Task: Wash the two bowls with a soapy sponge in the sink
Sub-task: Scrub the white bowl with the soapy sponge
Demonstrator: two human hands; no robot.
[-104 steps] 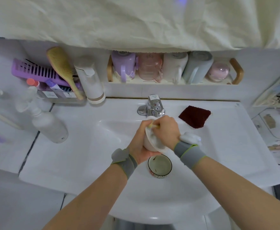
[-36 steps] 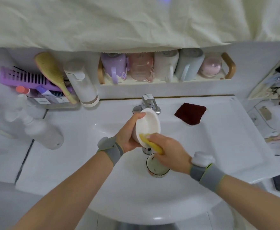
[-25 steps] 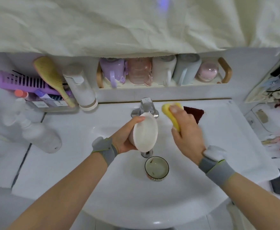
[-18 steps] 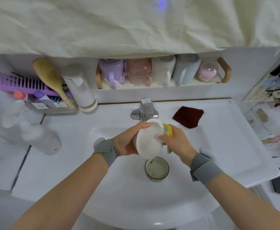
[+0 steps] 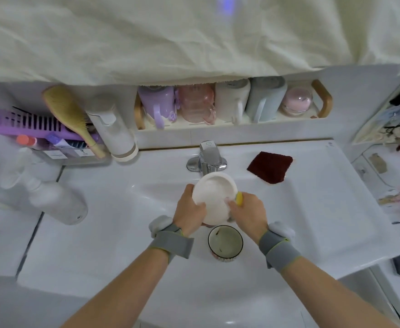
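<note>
Over the white sink (image 5: 128, 233), my left hand (image 5: 188, 210) holds a white bowl (image 5: 212, 192) tilted, its inside facing me, just below the faucet (image 5: 208, 159). My right hand (image 5: 247, 213) grips a yellow sponge (image 5: 239, 198) and presses it against the bowl's right rim. A second bowl (image 5: 225, 243) with a dark rim and patterned outside stands upright in the basin, right below both hands.
A dark red cloth (image 5: 270, 166) lies on the sink ledge right of the faucet. A white spray bottle (image 5: 49, 200) lies at the left. A pump bottle (image 5: 113, 136), hairbrush (image 5: 68, 112) and tray of mugs (image 5: 232, 102) line the back wall.
My right hand lifted the sponge away up toward the faucet, then brought it back onto the white bowl's right side. The left hand turned the bowl to face me more.
</note>
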